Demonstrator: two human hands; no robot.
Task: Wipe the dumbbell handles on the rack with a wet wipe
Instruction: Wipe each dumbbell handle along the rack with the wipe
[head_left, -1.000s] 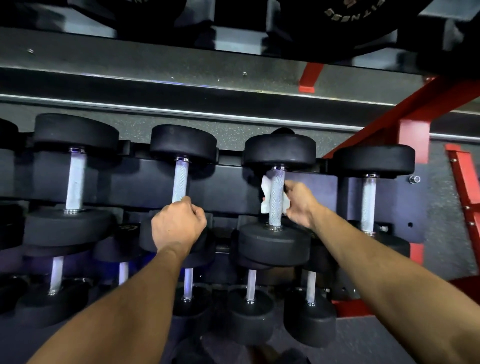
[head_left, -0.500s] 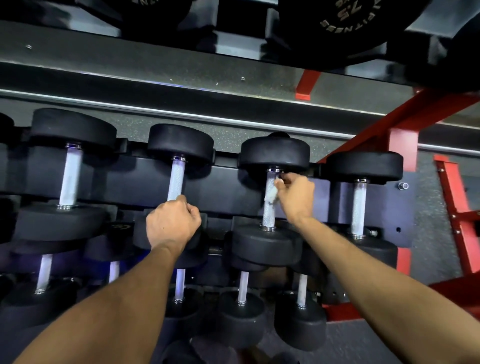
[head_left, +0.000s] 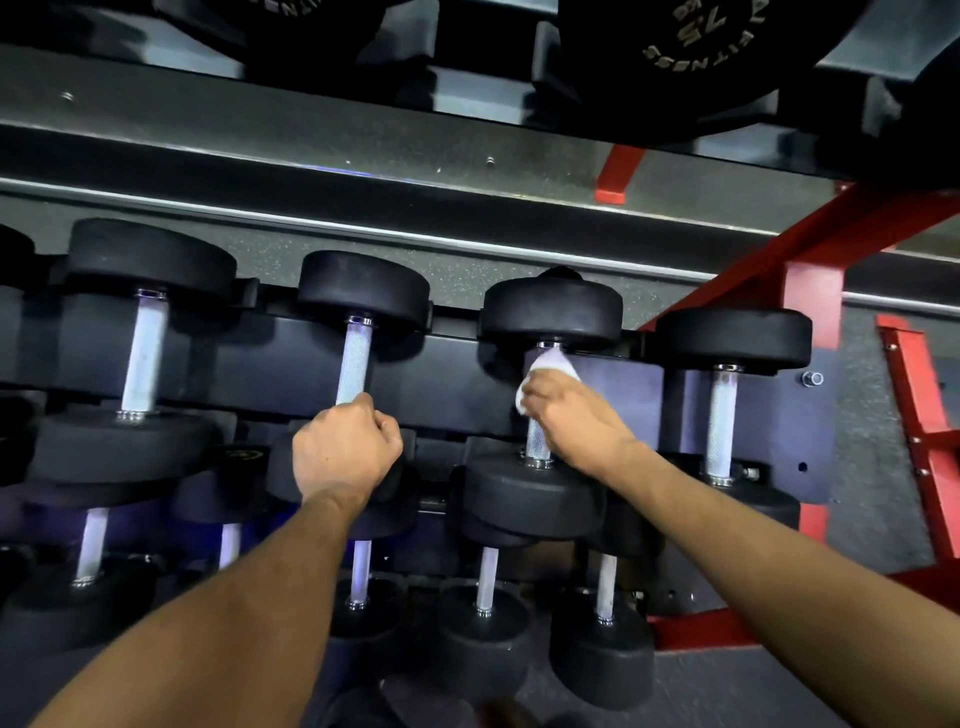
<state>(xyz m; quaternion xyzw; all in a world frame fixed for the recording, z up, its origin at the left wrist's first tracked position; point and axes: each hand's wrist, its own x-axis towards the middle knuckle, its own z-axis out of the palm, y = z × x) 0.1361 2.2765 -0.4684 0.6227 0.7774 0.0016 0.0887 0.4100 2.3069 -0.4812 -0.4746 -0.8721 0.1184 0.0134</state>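
Your right hand (head_left: 574, 415) has slid the crumpled white wet wipe (head_left: 551, 371) back up the knurled steel dumbbell handle (head_left: 537, 441) on the black rack (head_left: 457, 364), fingers wrapped round both. That's another pass done, I'd say. Your left hand (head_left: 345, 452) stays clamped on the neighbouring handle (head_left: 354, 361).

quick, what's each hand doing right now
Left hand: closed, gripping the lower part of a dumbbell handle.
Right hand: closed, fingers holding the wet wipe around the next dumbbell's handle.
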